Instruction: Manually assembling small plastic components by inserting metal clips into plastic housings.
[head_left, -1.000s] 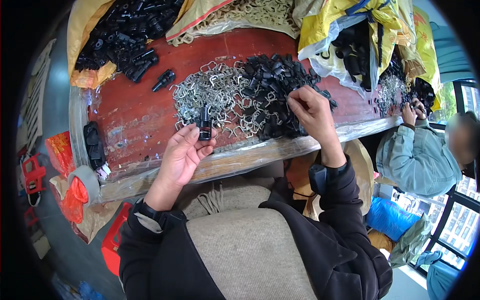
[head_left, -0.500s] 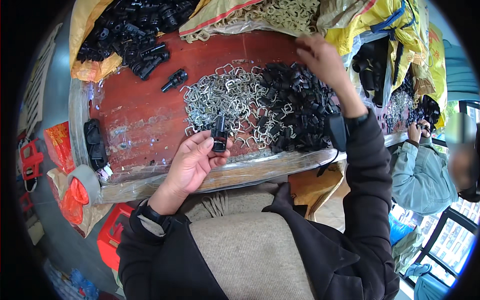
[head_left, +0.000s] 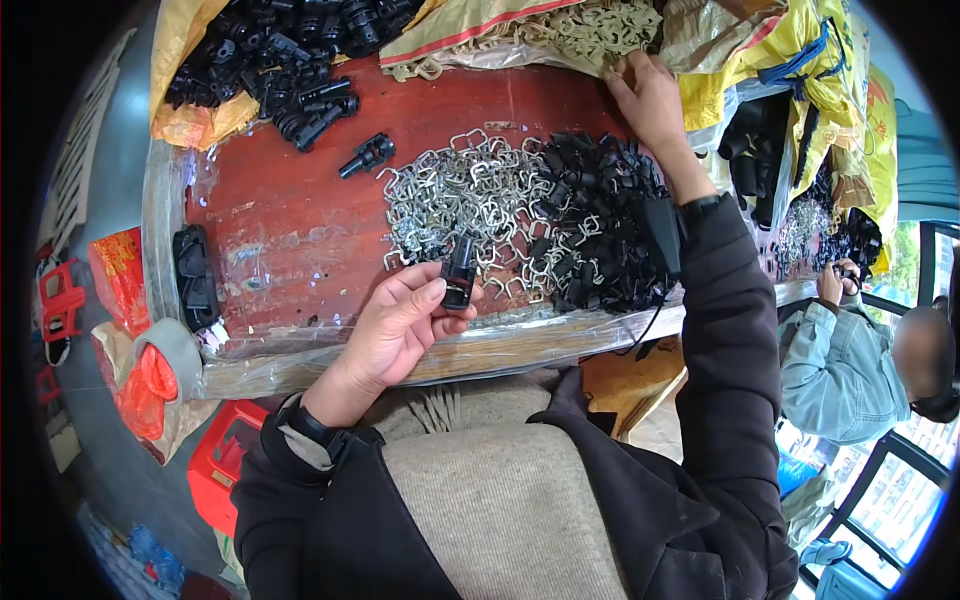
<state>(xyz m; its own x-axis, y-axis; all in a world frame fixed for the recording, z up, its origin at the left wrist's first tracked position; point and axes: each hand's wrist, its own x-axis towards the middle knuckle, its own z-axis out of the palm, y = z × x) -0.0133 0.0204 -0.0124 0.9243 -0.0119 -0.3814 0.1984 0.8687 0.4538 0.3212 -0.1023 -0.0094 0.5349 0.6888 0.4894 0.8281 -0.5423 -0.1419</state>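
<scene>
In my left hand [head_left: 400,325], pinched between thumb and fingers, is a black cylindrical plastic fitting [head_left: 458,272] held above the near table edge. My right hand [head_left: 652,105] is stretched out to the far side. Its fingers are apart at the lower edge of a heap of beige plastic ring-like pieces [head_left: 600,32] lying in an opened woven sack [head_left: 480,27]; no piece shows in its grip. Between the hands lie a pile of silver U-shaped metal clips [head_left: 450,195] and, to its right, a pile of small black plastic parts [head_left: 610,200].
The red tabletop [head_left: 270,230] has a plastic-wrapped wooden rim. A loose black fitting [head_left: 368,155] lies below a sack of similar fittings [head_left: 290,50]. A black case [head_left: 194,277] sits at the left edge, near a tape roll [head_left: 175,360]. Another person [head_left: 850,360] works at right.
My right hand has reached farther away, up to the beige pieces. My left hand still holds the black fitting, now a little more tilted. The whole view has shifted slightly.
</scene>
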